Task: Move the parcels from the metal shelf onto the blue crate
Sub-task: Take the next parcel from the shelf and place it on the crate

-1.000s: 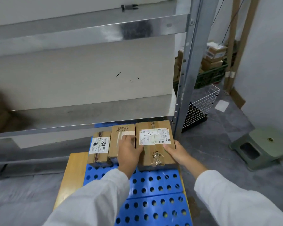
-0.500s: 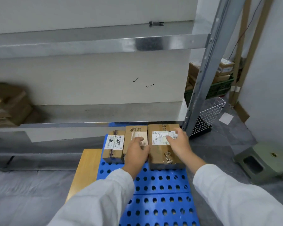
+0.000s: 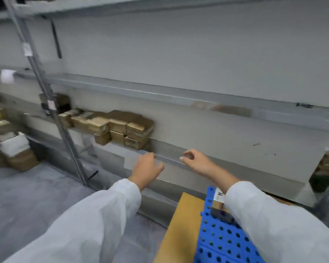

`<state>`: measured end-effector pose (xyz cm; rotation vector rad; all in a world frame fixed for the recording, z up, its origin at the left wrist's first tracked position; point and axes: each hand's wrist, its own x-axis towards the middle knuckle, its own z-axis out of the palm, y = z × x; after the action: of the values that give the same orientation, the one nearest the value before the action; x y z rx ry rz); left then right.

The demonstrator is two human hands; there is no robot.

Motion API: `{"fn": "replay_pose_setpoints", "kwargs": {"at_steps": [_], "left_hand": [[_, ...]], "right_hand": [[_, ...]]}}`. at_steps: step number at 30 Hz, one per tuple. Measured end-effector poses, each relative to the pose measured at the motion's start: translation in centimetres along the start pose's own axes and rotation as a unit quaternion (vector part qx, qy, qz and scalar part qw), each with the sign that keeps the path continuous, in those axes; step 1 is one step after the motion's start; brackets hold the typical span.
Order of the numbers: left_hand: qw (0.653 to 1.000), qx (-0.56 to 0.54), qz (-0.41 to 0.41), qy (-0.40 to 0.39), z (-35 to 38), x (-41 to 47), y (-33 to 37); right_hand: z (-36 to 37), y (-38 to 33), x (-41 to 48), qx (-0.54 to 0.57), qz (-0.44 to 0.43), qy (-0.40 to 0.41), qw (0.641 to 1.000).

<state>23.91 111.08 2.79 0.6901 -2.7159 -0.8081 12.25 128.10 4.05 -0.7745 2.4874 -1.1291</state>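
Head view: left hand (image 3: 146,168) and right hand (image 3: 196,161) hover at the metal shelf (image 3: 171,147) edge, fingers loosely curled, holding nothing; parcels (image 3: 122,126) stacked well left.

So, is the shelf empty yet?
Not empty: brown parcels sit stacked on the shelf, up and left of the left hand.

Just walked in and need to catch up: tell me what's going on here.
A person is moving parcels from the metal shelf to the blue crate. The left hand and right hand hold nothing, fingers loosely curled, hovering by the shelf's front edge. A pile of brown parcels lies on the shelf to their left. One labelled parcel shows on the crate, partly behind the right sleeve.
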Motion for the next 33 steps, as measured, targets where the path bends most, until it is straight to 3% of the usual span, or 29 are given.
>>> {"fn": "replay_pose_setpoints", "kwargs": {"at_steps": [4,10,18,33], "left_hand": [[0.998,0.018,-0.012,0.066,-10.1,-0.8,-8.7],[0.989,0.123,0.015,0.075,-19.6,-1.9,-18.2],[0.988,0.13,0.048,0.069,-22.1,-0.3,-23.5],[0.979,0.174,0.086,0.067,-26.2,15.9,-30.7]], "right_hand": [[7.2,-10.7,2.6,-0.044,-0.081,-0.032,0.995],[15.3,-19.9,4.8,-0.108,-0.113,-0.022,0.987],[21.8,-24.1,6.9,-0.214,-0.125,-0.067,0.966],[26.4,-28.6,22.9,-0.183,-0.085,-0.049,0.978]]}}
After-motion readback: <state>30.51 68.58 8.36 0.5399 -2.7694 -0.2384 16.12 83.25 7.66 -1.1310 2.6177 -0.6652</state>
